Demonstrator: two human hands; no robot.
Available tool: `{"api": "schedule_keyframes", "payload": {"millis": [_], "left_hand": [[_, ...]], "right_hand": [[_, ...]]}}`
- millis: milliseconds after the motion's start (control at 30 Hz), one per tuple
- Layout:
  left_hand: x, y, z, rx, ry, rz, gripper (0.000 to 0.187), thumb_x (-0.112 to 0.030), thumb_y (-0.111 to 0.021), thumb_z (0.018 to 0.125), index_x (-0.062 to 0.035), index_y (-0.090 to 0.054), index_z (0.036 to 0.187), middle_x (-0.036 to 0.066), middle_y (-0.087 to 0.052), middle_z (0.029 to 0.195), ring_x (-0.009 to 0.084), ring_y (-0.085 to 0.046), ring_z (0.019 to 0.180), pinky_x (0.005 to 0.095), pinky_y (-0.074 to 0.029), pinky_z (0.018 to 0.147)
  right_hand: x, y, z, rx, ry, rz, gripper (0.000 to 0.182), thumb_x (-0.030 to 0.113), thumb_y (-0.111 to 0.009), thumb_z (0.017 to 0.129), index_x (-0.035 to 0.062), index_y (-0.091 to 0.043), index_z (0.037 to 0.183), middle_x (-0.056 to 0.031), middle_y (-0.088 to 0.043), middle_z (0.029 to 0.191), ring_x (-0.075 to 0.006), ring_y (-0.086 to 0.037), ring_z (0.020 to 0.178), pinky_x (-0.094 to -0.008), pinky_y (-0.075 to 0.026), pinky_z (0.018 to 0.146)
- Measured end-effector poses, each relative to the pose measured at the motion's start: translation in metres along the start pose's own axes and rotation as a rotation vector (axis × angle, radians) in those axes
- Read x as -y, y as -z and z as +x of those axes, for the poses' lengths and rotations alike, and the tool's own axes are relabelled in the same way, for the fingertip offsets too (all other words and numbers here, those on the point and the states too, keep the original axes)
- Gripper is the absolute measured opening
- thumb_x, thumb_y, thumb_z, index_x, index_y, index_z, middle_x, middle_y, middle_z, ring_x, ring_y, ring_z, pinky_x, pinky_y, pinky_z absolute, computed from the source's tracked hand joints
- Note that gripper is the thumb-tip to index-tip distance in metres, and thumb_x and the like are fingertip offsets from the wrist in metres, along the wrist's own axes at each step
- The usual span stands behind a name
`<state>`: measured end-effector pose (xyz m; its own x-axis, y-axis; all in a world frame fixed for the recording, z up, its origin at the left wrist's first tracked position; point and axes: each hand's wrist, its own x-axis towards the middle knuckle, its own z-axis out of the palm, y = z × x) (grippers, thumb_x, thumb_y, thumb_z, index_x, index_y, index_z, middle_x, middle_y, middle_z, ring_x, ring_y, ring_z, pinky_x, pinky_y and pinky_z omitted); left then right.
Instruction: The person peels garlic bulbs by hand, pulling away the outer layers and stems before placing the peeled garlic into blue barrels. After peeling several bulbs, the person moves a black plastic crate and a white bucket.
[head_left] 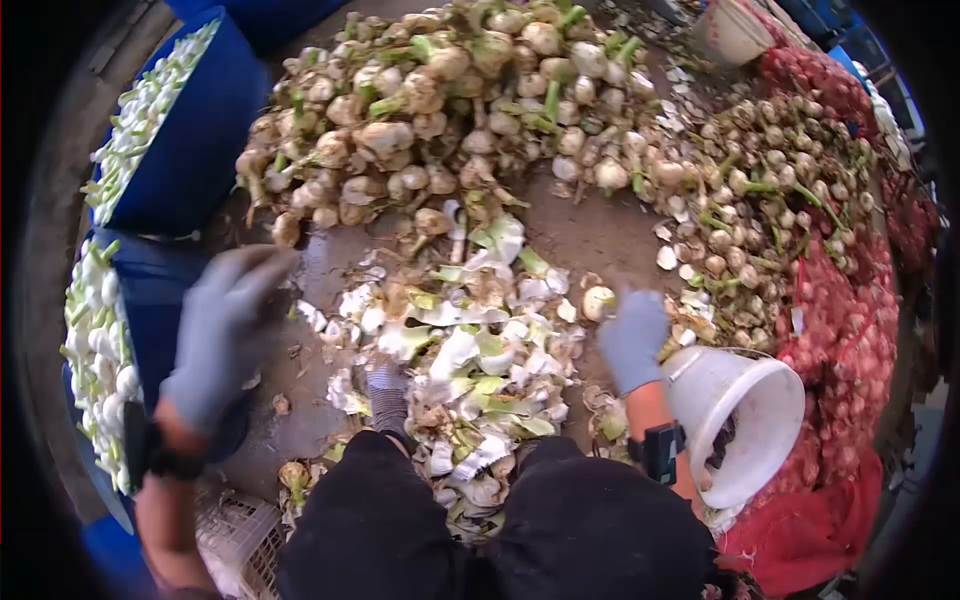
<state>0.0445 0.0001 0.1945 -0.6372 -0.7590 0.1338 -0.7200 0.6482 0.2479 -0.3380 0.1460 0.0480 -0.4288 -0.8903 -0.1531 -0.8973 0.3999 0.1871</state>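
Observation:
My left hand, in a grey glove and smeared by motion, is beside the blue tub on the left. Its fingers stretch to the right and no object shows in them. My right hand, gloved too, looks curled closed, palm hidden; what it holds I cannot tell. Right at its fingertips is a pale onion. Between my hands lies a heap of onion peels and cut leaves, reaching down between my legs. Beyond it rises a big pile of unpeeled onions with green stem stubs.
Peeled white onions fill the tubs at left. A white bucket lies tipped by my right forearm. Smaller onions spread at the right, beside red mesh sacks. A white plastic crate stands near my left leg.

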Motion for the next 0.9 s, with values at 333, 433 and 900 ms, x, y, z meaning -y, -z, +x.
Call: {"api": "schedule_keyframes", "payload": {"millis": [333, 433, 900], "left_hand": [[-0.086, -0.195, 0.020, 0.007, -0.075, -0.784, 0.077, -0.012, -0.075, 0.070, -0.0126, -0.045, 0.140, 0.020, -0.054, 0.124, 0.0389, -0.053, 0.113, 0.0436, -0.046, 0.094], [-0.087, -0.178, 0.029, 0.197, 0.144, -1.050, 0.074, -0.015, -0.077, 0.068, -0.0112, -0.049, 0.136, 0.020, -0.056, 0.122, 0.0380, -0.054, 0.113, 0.0422, -0.045, 0.096], [-0.078, -0.163, 0.014, 0.122, 0.161, -1.009, 0.066, -0.013, -0.075, 0.070, -0.0124, -0.054, 0.132, 0.015, -0.055, 0.127, 0.0333, -0.053, 0.116, 0.0395, -0.044, 0.100]], "right_hand": [[0.072, 0.012, 0.002, 0.355, 0.049, 1.840, 0.040, 0.023, -0.066, 0.091, 0.0024, -0.058, 0.124, -0.0041, -0.062, 0.090, -0.0102, -0.060, 0.072, -0.0241, -0.047, 0.057], [0.073, 0.022, 0.013, 0.542, 0.183, 1.996, 0.053, 0.035, -0.061, 0.096, 0.0020, -0.049, 0.135, -0.0022, -0.060, 0.093, -0.0045, -0.058, 0.070, -0.0188, -0.043, 0.052], [0.088, 0.050, 0.002, 0.556, 0.126, 1.686, 0.042, 0.036, -0.054, 0.099, 0.0015, -0.056, 0.076, -0.0035, -0.052, 0.055, -0.0105, -0.050, 0.044, -0.0228, -0.039, 0.043]]}}
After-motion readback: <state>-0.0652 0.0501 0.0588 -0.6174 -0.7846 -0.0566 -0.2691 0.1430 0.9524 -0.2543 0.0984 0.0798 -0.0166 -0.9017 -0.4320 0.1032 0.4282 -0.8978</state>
